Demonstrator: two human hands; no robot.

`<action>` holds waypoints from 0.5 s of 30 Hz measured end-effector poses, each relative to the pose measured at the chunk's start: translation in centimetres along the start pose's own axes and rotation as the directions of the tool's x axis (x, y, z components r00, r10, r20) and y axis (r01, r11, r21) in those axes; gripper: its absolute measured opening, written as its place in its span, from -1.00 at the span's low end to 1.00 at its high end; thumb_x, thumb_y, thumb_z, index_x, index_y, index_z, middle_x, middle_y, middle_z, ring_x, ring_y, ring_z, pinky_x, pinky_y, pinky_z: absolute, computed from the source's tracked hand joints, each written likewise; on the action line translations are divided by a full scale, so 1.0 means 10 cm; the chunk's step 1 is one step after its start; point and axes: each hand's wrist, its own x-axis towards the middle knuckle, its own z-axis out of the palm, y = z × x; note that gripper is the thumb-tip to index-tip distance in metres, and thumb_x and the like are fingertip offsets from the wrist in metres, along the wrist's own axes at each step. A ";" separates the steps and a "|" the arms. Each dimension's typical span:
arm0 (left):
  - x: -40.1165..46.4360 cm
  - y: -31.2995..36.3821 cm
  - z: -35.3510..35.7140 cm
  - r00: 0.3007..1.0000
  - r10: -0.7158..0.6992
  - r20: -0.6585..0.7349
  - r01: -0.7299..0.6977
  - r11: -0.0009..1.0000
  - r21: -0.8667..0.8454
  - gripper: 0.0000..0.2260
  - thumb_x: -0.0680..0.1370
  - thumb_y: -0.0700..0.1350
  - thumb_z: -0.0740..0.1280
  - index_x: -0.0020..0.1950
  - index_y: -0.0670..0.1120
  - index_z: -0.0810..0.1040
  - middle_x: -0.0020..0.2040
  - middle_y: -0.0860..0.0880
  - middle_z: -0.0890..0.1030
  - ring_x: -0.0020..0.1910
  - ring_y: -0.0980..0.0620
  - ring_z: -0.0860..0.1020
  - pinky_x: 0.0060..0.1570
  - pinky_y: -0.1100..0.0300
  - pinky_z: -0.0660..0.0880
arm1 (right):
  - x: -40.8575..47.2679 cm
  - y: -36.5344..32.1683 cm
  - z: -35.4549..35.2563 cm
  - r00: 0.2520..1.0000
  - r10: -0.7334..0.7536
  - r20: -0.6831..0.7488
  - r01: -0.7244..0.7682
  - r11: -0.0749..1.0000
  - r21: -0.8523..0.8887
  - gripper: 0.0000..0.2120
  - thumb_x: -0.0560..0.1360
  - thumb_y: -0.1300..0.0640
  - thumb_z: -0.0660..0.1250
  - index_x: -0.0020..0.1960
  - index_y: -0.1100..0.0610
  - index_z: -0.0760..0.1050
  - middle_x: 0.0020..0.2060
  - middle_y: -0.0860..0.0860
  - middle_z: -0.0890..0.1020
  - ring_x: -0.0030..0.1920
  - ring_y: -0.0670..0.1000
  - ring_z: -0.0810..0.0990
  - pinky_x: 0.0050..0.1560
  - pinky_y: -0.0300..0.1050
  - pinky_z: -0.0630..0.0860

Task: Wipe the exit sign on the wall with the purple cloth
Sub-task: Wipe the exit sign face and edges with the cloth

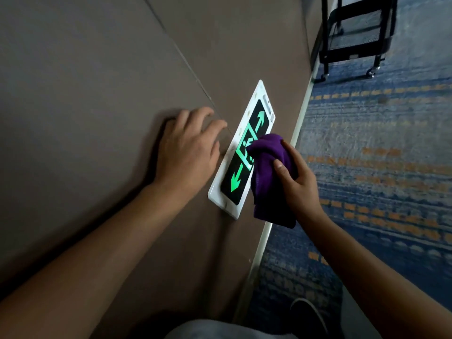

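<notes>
The exit sign (236,178) is a white-framed black panel with lit green arrows and a running figure, mounted low on the brown wall (85,94). My right hand (297,182) is closed on the bunched purple cloth (267,177), which presses against the right side of the sign and covers part of the figure. The cloth's loose end hangs past the sign's lower corner. My left hand (188,148) rests flat on the wall just left of the sign, fingers spread, holding nothing.
A pale baseboard (276,216) runs along the foot of the wall. Blue carpet with orange dashes (379,167) lies to the right. A black wheeled cart (354,37) stands at the top right. My dark shoe (308,316) and grey clothing show at the bottom.
</notes>
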 end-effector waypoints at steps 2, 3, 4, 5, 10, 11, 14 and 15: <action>-0.03 -0.04 0.01 0.997 0.073 0.032 -0.077 0.987 0.140 -0.69 0.51 -0.14 0.37 0.26 -0.03 0.62 0.38 -0.11 0.54 0.38 -0.22 0.47 0.27 -0.12 0.41 | 0.00 0.04 -0.03 0.998 0.019 -0.065 -0.018 1.000 0.022 -0.51 0.65 -0.05 0.35 0.55 -0.22 0.36 0.30 -0.39 0.50 0.26 -0.37 0.54 0.14 -0.40 0.55; -0.05 -0.07 0.03 0.994 0.092 0.059 -0.101 0.978 0.184 -0.68 0.52 -0.14 0.37 0.28 -0.03 0.61 0.41 -0.12 0.51 0.46 -0.22 0.41 0.37 -0.13 0.35 | 0.02 0.08 -0.03 0.993 0.046 -0.106 -0.041 0.998 0.046 -0.52 0.65 -0.05 0.34 0.55 -0.20 0.37 0.32 -0.33 0.52 0.26 -0.35 0.55 0.16 -0.39 0.55; -0.05 -0.06 0.03 0.992 0.115 0.054 -0.125 0.968 0.220 -0.67 0.54 -0.14 0.36 0.30 -0.02 0.60 0.43 -0.13 0.50 0.51 -0.23 0.36 0.45 -0.14 0.30 | 0.03 0.08 -0.05 0.989 0.056 -0.136 -0.046 0.996 0.075 -0.52 0.65 -0.04 0.34 0.55 -0.18 0.38 0.34 -0.26 0.54 0.28 -0.30 0.57 0.19 -0.34 0.56; -0.06 -0.09 0.05 0.991 0.121 0.062 -0.133 0.958 0.253 -0.67 0.55 -0.14 0.34 0.32 -0.01 0.59 0.45 -0.13 0.49 0.54 -0.23 0.33 0.50 -0.15 0.24 | 0.06 0.13 0.00 0.987 0.106 -0.125 -0.090 0.988 0.123 -0.53 0.65 -0.05 0.35 0.54 -0.16 0.39 0.35 -0.19 0.56 0.29 -0.24 0.59 0.23 -0.27 0.58; 0.00 -0.06 0.10 0.961 0.087 0.261 -0.193 0.889 0.415 -0.71 0.62 -0.06 0.28 0.33 -0.01 0.58 0.49 -0.13 0.44 0.61 -0.26 0.17 0.58 -0.29 -0.07 | 0.02 0.17 0.41 0.975 0.148 -0.165 -0.124 0.981 0.148 -0.52 0.61 -0.09 0.40 0.50 -0.07 0.46 0.33 -0.13 0.61 0.26 -0.24 0.61 0.23 -0.30 0.57; 0.02 -0.04 0.13 0.945 0.071 0.320 -0.221 0.860 0.460 -0.69 0.63 -0.02 0.26 0.36 -0.02 0.56 0.52 -0.13 0.40 0.62 -0.26 0.12 0.57 -0.30 -0.11 | 0.03 0.19 0.46 0.969 0.147 -0.199 -0.114 0.979 0.168 -0.50 0.61 -0.10 0.40 0.51 -0.05 0.45 0.35 -0.12 0.60 0.29 -0.22 0.59 0.25 -0.28 0.56; 0.07 -0.02 0.14 0.917 0.041 0.397 -0.254 0.826 0.503 -0.60 0.66 0.05 0.18 0.47 -0.05 0.47 0.60 -0.12 0.27 0.64 -0.25 0.03 0.57 -0.31 -0.13 | 0.16 0.17 0.49 0.951 0.149 -0.271 -0.090 0.972 0.219 -0.49 0.60 -0.14 0.39 0.51 -0.04 0.44 0.34 -0.11 0.60 0.26 -0.22 0.61 0.18 -0.29 0.59; 0.11 -0.05 0.11 0.917 0.054 0.394 -0.261 0.830 0.494 -0.58 0.66 0.05 0.18 0.48 -0.07 0.46 0.60 -0.14 0.27 0.64 -0.26 0.03 0.57 -0.31 -0.12 | 0.24 0.16 0.45 0.944 0.158 -0.290 -0.089 0.968 0.236 -0.49 0.60 -0.15 0.39 0.50 -0.04 0.45 0.32 -0.11 0.61 0.22 -0.24 0.62 0.12 -0.33 0.59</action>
